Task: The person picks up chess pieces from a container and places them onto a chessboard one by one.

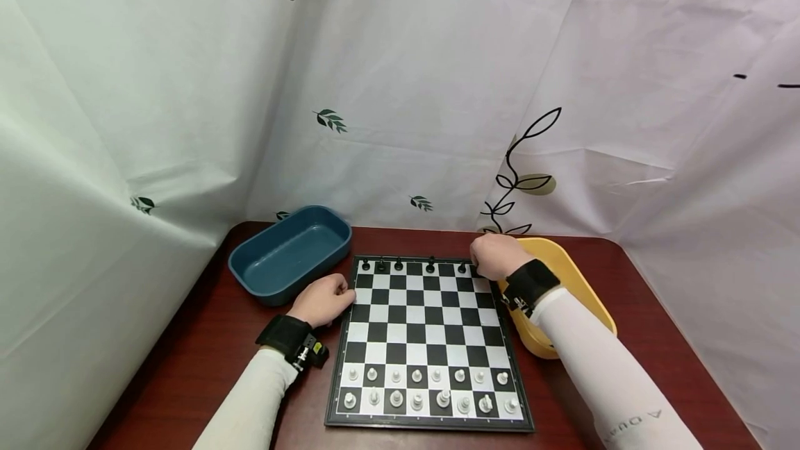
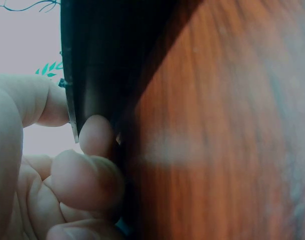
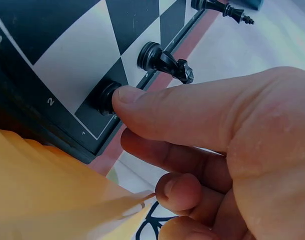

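A black-and-white chessboard [image 1: 431,314] lies on the table. My left hand [image 1: 323,299] holds its left edge; in the left wrist view, the thumb and a fingertip [image 2: 96,136] are on opposite sides of the board edge [image 2: 75,107]. At the far right corner square, my right hand [image 1: 498,255] pinches a black chess piece [image 3: 106,98] by its upper part, and its top is hidden by the fingers. Beside it stands a black knight [image 3: 165,61]. Several other black pieces [image 1: 398,264] stand along the far row. White pieces [image 1: 396,399] fill the two near rows.
A blue tray [image 1: 250,283] stands left of the board, behind my left hand. The yellow tray [image 1: 587,290] is to the right, partly under my right wrist. White cloth [image 1: 400,123] with leaf prints hangs behind the dark red table [image 1: 194,367].
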Motion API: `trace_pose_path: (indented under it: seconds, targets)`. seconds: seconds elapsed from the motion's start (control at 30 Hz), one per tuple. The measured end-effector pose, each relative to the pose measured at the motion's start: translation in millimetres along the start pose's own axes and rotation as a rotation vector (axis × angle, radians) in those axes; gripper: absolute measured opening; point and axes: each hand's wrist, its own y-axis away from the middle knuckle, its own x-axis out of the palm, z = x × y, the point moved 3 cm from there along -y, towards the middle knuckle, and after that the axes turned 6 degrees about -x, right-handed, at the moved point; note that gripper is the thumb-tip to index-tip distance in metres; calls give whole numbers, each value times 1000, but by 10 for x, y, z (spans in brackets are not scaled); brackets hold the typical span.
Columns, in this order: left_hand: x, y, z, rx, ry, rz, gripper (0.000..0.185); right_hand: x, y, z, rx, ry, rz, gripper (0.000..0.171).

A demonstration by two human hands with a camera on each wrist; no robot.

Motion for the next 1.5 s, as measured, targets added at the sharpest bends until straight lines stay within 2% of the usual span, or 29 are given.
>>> trace_pose_path:
  seconds: [0.23,0.47,0.53,0.7,0.87,1.0,1.1,1.23,1.5]
  targets:
    - [4,3,3,-3,-2,0,22,16,-24,0,13,3,-3,22]
    - [-2,8,-5,-8,-3,1,22,11,-3,6,8,-3,-22,9]
    - [-4,6,-8,-11,-6,3,23,-10,29,-4,19,-18,-33,10]
    - [-14,15,-22,-9,-5,7,22,-154,189,-52,54,-81,-88,21]
    - [-20,23,-24,-7,3,7,22,-329,444,-187,69,-196,-194,24]
    - [-17,27,-26,-8,6,5,22,-374,671,-333,121,-256,-255,26]
    - [-15,32,-22,-12,9,9,22,-327,797,-398,151,-272,-236,28]
    - [-18,25,-23,-9,13,7,23,-192,908,-421,146,-296,-175,31]
    - [-47,31,-19,-13,16,17,23,41,984,-387,144,-349,-114,39]
